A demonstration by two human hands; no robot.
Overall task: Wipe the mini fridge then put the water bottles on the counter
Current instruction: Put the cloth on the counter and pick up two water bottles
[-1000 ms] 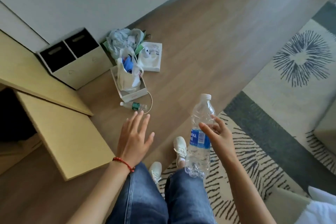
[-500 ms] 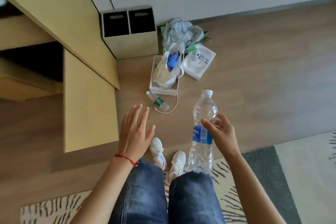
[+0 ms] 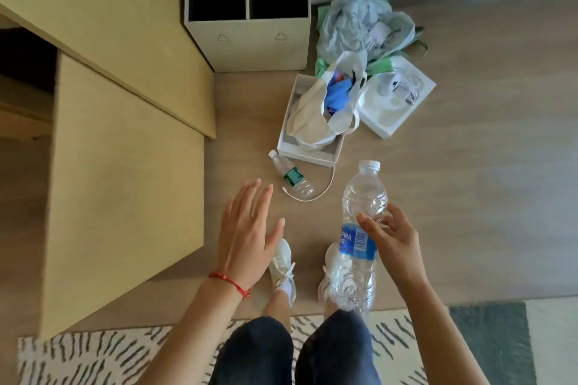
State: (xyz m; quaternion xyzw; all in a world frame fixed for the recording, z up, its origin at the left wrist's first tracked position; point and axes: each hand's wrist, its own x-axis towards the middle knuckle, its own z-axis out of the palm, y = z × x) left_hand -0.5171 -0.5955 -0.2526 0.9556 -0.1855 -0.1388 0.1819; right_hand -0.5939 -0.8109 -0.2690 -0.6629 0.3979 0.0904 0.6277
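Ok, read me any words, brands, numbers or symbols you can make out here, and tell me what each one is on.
"FINA", white on the blue label of the water bottle in the right hand; the word's start is hidden, the smaller line below is blurred.
Barcode beside it: digits too small.
Two triangular recycling signs on the front of the two-slot bin.
Small bottle on the floor: green label unreadable.
White box: print too blurred.

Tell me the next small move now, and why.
Probably lift the bottle up onto the counter at left. The right hand already holds it upright by its middle, the left hand is open and empty, and the counter top lies bare alongside. The small bottle on the floor can follow.
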